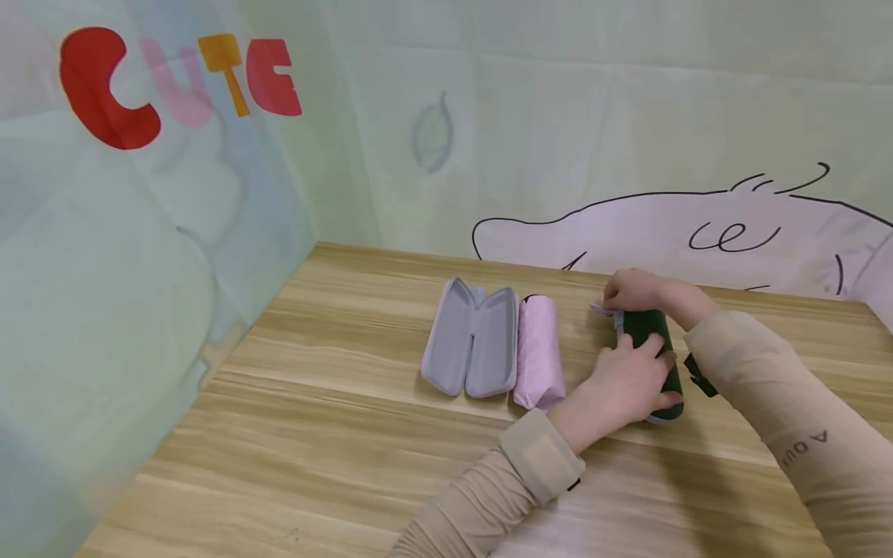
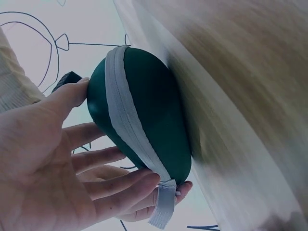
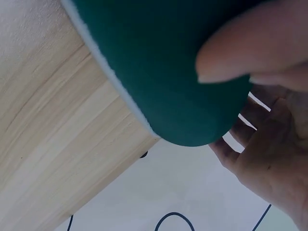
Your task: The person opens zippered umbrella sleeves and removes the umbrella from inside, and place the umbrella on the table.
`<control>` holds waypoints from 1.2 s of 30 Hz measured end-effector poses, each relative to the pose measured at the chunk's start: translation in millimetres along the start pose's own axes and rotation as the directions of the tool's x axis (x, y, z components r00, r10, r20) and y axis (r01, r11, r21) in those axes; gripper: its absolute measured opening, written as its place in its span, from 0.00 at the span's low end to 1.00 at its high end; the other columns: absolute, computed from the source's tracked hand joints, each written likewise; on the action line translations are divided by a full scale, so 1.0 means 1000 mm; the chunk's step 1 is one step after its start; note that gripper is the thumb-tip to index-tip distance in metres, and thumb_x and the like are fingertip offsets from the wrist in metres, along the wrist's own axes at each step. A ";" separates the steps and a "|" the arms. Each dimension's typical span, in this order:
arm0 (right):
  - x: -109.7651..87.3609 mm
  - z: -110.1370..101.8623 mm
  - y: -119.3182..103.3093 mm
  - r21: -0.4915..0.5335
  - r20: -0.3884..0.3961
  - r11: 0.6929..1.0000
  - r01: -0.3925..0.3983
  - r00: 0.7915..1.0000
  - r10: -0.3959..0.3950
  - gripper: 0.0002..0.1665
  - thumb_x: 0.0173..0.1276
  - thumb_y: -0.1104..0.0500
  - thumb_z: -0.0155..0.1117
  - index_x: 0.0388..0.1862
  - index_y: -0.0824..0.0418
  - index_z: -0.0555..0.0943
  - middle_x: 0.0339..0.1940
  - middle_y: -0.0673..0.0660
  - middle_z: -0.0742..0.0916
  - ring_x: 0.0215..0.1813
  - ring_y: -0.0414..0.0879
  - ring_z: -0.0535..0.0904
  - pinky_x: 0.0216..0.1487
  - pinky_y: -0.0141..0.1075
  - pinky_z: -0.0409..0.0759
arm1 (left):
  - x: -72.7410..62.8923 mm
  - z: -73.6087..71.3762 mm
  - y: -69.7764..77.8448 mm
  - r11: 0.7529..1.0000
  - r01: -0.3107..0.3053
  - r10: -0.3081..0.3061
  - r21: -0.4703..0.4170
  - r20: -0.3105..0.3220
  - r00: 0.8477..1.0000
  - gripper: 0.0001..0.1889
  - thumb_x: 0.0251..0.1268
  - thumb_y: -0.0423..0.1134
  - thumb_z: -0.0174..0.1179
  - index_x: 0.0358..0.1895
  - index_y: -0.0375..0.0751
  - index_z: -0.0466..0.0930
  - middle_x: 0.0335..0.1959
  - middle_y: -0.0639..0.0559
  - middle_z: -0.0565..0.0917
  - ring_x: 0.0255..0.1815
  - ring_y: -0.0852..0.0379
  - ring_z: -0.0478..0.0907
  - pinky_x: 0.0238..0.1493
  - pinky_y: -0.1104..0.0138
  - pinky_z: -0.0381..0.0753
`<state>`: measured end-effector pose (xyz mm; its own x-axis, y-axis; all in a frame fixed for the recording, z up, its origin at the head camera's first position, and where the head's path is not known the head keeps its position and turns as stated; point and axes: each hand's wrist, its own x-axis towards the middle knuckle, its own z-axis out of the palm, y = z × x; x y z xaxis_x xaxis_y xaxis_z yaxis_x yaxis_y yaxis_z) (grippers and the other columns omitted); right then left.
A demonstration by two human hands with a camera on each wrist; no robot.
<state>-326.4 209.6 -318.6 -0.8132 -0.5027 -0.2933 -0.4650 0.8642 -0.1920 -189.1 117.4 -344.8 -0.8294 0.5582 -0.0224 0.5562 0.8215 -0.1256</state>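
In the head view a dark green zip-up case (image 1: pixel 640 324), long and rounded, lies on the right part of the table. My left hand (image 1: pixel 624 380) rests over it with fingers spread, the thumb by its near end. In the left wrist view, those fairly straight fingers touch the case (image 2: pixel 154 106) beside its grey zipper (image 2: pixel 126 106). A grey fabric tab (image 2: pixel 164 204) hangs at one end. At the far end my right hand (image 1: pixel 635 291), fingers bent, pinches the small zipper pull, mostly hidden. The right thumb (image 3: pixel 245 53) shows large before the green shell in the right wrist view.
Left of the hands, a grey-lined hard case (image 1: pixel 491 341) lies spread open in two halves. Against its right side is a shiny pink roll-shaped item (image 1: pixel 539 349). Printed cloth walls (image 1: pixel 558 116) stand behind and left of the wooden table (image 1: pixel 314 403).
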 end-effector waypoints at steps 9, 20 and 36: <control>0.000 0.004 0.000 -0.039 -0.038 0.999 0.019 0.999 -0.020 0.09 0.67 0.65 0.55 0.30 0.67 0.81 0.30 0.58 0.83 0.32 0.48 0.75 0.37 0.40 0.75 | 0.000 0.001 0.000 1.000 0.002 -0.002 0.005 -0.018 1.000 0.30 0.63 0.72 0.43 0.68 0.71 0.64 0.65 0.67 0.65 0.55 0.59 0.70 0.40 0.69 0.79; -0.003 0.003 0.001 -0.056 -0.153 0.998 0.018 0.988 -0.026 0.08 0.65 0.65 0.58 0.34 0.69 0.82 0.34 0.62 0.85 0.36 0.51 0.79 0.41 0.47 0.78 | -0.001 0.001 -0.001 1.000 -0.001 0.001 0.006 -0.016 1.000 0.31 0.62 0.72 0.42 0.67 0.70 0.65 0.64 0.67 0.66 0.53 0.60 0.71 0.40 0.69 0.80; -0.006 0.007 0.007 -0.109 -0.274 0.994 0.000 0.961 -0.030 0.06 0.62 0.65 0.59 0.30 0.66 0.82 0.31 0.61 0.83 0.35 0.52 0.76 0.37 0.48 0.77 | -0.001 -0.001 -0.002 1.000 -0.009 0.008 -0.016 -0.012 1.000 0.30 0.64 0.70 0.43 0.68 0.67 0.66 0.64 0.65 0.66 0.53 0.60 0.72 0.41 0.69 0.81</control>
<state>-322.5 218.5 -324.3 -0.8634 -0.5041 -0.0195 -0.5007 0.8611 -0.0885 -189.3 114.7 -343.8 -0.8240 0.5665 -0.0118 0.5641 0.8183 -0.1099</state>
